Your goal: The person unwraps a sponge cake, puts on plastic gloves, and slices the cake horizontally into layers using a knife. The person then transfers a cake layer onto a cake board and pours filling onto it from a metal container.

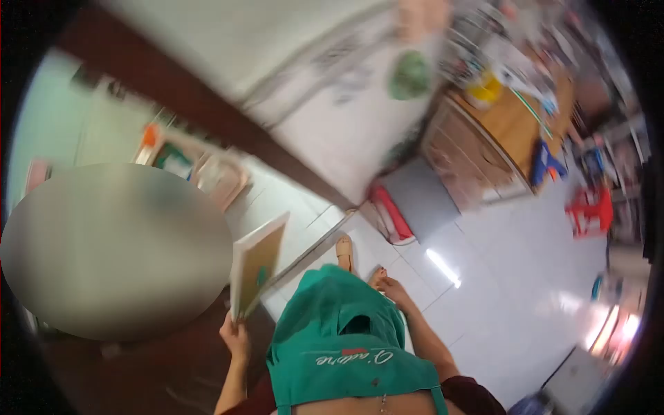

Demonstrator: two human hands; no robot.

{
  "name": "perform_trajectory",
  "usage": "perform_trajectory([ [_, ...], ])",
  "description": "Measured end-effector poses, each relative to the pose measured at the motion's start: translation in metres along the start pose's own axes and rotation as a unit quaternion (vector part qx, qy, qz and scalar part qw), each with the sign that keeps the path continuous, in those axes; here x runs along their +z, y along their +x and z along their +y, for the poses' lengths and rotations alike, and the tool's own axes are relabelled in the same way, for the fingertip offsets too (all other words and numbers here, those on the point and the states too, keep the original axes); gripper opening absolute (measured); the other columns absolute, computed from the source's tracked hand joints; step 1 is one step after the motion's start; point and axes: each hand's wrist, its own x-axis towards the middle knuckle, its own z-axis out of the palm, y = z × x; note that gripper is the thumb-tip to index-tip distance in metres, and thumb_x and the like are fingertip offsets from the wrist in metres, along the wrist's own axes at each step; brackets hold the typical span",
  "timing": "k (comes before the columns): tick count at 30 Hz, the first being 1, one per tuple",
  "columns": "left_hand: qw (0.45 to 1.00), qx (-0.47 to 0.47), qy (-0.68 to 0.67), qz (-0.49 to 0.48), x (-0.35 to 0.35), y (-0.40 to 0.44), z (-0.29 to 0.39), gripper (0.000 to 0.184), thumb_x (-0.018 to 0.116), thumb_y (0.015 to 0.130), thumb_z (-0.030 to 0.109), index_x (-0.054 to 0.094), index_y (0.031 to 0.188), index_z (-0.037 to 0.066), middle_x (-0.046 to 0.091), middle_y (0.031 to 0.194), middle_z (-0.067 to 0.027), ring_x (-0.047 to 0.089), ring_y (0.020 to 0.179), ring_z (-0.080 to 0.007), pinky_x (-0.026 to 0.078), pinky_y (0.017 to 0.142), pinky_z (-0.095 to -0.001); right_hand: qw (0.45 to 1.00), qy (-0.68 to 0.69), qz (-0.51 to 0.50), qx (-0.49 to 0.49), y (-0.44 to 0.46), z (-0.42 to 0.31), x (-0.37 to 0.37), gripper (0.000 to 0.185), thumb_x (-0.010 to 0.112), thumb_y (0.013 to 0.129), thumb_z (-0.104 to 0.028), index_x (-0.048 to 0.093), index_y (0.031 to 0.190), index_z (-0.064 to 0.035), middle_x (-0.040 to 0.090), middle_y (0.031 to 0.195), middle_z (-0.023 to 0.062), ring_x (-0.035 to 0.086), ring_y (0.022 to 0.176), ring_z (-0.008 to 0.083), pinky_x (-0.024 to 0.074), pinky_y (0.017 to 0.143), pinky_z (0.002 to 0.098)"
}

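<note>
My left hand [236, 337] is closed round the lower end of a flat white-edged board [257, 266]. This board looks like a frame or shallow tray; its tan face carries a small green patch, and it is held upright and tilted beside the doorway. Low in front of the green apron [339, 325], my right hand [395, 293] hangs by my side near one foot. Its fingers look loosely apart, with nothing visible in them, though the picture is smeared there.
A dark brown door post [207, 97] runs down to a threshold on the tiled floor [498, 277]. A grey stool [418, 197] stands beside a wooden desk [484, 138] cluttered with items. A red stool [589, 213] is at the right. A blurred oval hides the left side.
</note>
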Motion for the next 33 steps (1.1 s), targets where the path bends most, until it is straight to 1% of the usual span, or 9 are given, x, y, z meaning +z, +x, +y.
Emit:
perform_trajectory([
  [2,0.978,0.153,0.123,0.068,-0.006,-0.019,-0.001,0.032,0.055,0.090,-0.001,0.069,0.117,0.005,0.068,0.120,-0.0137,0.064,0.113,-0.0302,0.048,0.098,-0.0393,0.974,-0.019,-0.181,-0.135,-0.056,-0.129,0.030,0.052,0.064,0.095,-0.031,0.054,0.134,0.0015,0.064,0.120,0.0128,0.061,0.110,0.0215,0.0474,0.095,0.0348],
  [4,0.935,0.249,0.235,0.093,-0.014,-0.021,0.004,0.034,0.057,0.087,0.000,0.071,0.116,0.010,0.066,0.125,-0.0124,0.060,0.121,-0.0326,0.046,0.104,-0.0437,0.924,-0.032,-0.288,-0.249,-0.091,-0.224,0.063,0.063,0.050,0.100,-0.048,0.050,0.138,0.0024,0.059,0.133,0.0144,0.052,0.127,0.0227,0.0410,0.106,0.0358],
  [7,0.908,0.300,0.272,0.104,-0.024,-0.017,0.002,0.031,0.057,0.088,0.004,0.073,0.112,0.014,0.067,0.124,-0.0080,0.059,0.122,-0.0295,0.047,0.104,-0.0448,0.853,0.335,-0.397,-0.061,-0.091,-0.314,0.095,0.069,0.033,0.103,-0.055,0.041,0.144,-0.0006,0.056,0.137,0.0115,0.056,0.122,0.0210,0.0452,0.104,0.0379],
  [11,0.922,0.288,0.237,0.106,-0.035,0.013,-0.009,0.027,0.061,0.085,0.002,0.073,0.108,0.011,0.069,0.119,-0.0086,0.063,0.117,-0.0295,0.049,0.102,-0.0460,0.929,0.137,-0.327,-0.108,-0.057,-0.386,0.135,0.050,0.052,0.102,-0.031,0.043,0.141,-0.0013,0.060,0.126,0.0095,0.059,0.111,0.0172,0.0496,0.093,0.0331],
  [15,0.975,0.170,0.140,0.016,-0.058,0.068,-0.064,0.047,0.071,0.086,0.032,0.064,0.126,0.008,0.060,0.134,-0.0102,0.056,0.126,-0.0304,0.036,0.112,-0.0512,0.948,0.070,-0.298,-0.083,-0.023,-0.430,0.204,0.046,0.061,0.096,-0.014,0.044,0.138,-0.0012,0.061,0.120,0.0088,0.059,0.104,0.0153,0.0498,0.089,0.0310],
  [16,0.986,0.132,0.101,-0.020,-0.059,0.083,-0.090,0.069,0.070,0.085,0.050,0.055,0.137,0.007,0.050,0.145,-0.0124,0.046,0.136,-0.0327,0.023,0.117,-0.0550,0.953,0.051,-0.287,-0.088,-0.012,-0.437,0.222,0.043,0.059,0.098,-0.016,0.046,0.135,-0.0007,0.061,0.121,0.0087,0.060,0.104,0.0155,0.0501,0.089,0.0317],
  [20,0.992,-0.019,0.043,0.120,-0.062,0.200,-0.107,0.060,0.067,0.089,0.040,0.053,0.140,0.010,0.034,0.156,-0.0157,0.031,0.144,-0.0350,0.013,0.117,-0.0582,0.957,0.061,-0.262,-0.111,0.010,-0.483,0.292,0.040,0.058,0.099,-0.018,0.049,0.133,-0.0003,0.062,0.119,0.0081,0.059,0.103,0.0142,0.0496,0.088,0.0306],
  [25,0.983,0.022,-0.129,0.127,-0.111,0.344,-0.105,0.038,0.053,0.101,0.031,0.065,0.124,0.003,0.044,0.150,-0.0197,0.035,0.143,-0.0373,0.017,0.118,-0.0522,0.953,-0.012,-0.220,-0.207,0.022,-0.570,0.362,0.038,0.057,0.100,-0.021,0.052,0.130,0.0013,0.064,0.113,0.0077,0.058,0.101,0.0118,0.0484,0.086,0.0287],
  [33,0.953,0.183,-0.203,0.129,-0.165,0.509,-0.057,0.037,0.042,0.105,0.024,0.062,0.121,-0.002,0.048,0.147,-0.0193,0.036,0.143,-0.0342,0.018,0.120,-0.0482,0.954,-0.140,-0.132,-0.228,0.001,-0.689,0.397,0.042,0.049,0.104,-0.035,0.060,0.118,0.0029,0.067,0.105,0.0092,0.060,0.094,0.0143,0.0483,0.083,0.0307],
])
